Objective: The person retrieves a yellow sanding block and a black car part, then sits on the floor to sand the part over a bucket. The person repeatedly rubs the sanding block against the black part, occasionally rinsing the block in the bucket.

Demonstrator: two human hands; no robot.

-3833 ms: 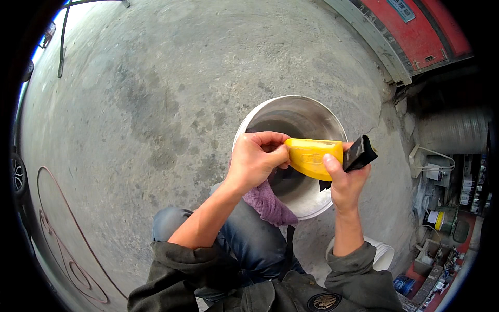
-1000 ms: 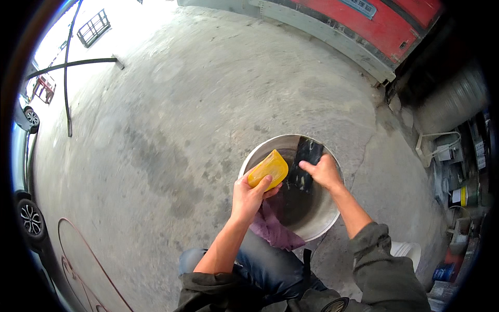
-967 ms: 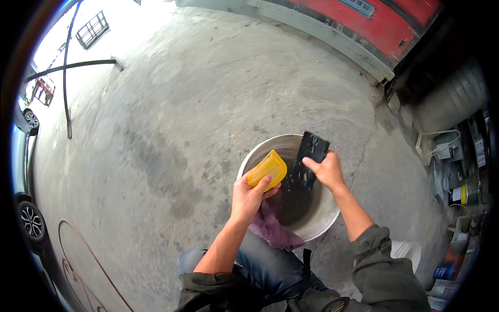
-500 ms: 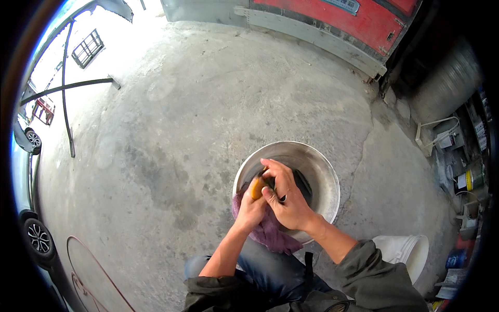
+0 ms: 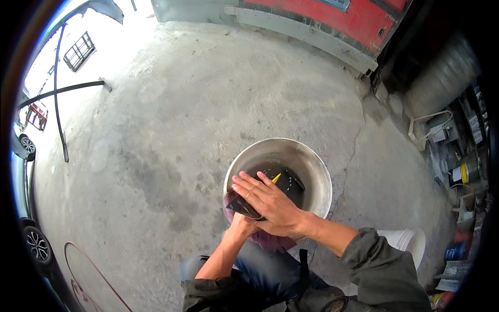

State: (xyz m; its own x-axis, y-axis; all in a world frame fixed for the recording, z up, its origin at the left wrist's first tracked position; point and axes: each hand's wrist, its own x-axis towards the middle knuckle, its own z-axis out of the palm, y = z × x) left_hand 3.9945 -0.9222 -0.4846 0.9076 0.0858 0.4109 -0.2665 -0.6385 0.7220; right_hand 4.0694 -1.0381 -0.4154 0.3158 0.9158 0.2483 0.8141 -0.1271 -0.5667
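My left hand (image 5: 243, 226) is over the near-left side of a round metal basin (image 5: 320, 179), with a dark, glossy, flat piece (image 5: 243, 207) in it. What the piece is, I cannot tell. Most of the left fingers are hidden under the right hand. Flat across the top of the piece lies my right hand (image 5: 270, 204), its fingers stretched out toward the far left. A yellow pointed tip (image 5: 277, 178) shows just beyond the right fingers; whether it is held is unclear. Inside the basin are dark liquid with white specks and a black block-like thing (image 5: 296, 181). A purple cloth (image 5: 272, 241) hangs over the near rim.
A white bucket (image 5: 416, 244) lies tilted by my right sleeve. Cans and containers (image 5: 460, 174) crowd the right side. Cars with dark wheels (image 5: 37, 243), a thin hose (image 5: 93, 265) and crossed dark bars (image 5: 61, 92) are on the left; a red panel (image 5: 332, 23) stands at the back.
My right hand has gone from curled around the orange-yellow thing to lying flat over the left hand. The dark flat piece now shows between them, and the orange-yellow is mostly out of sight.
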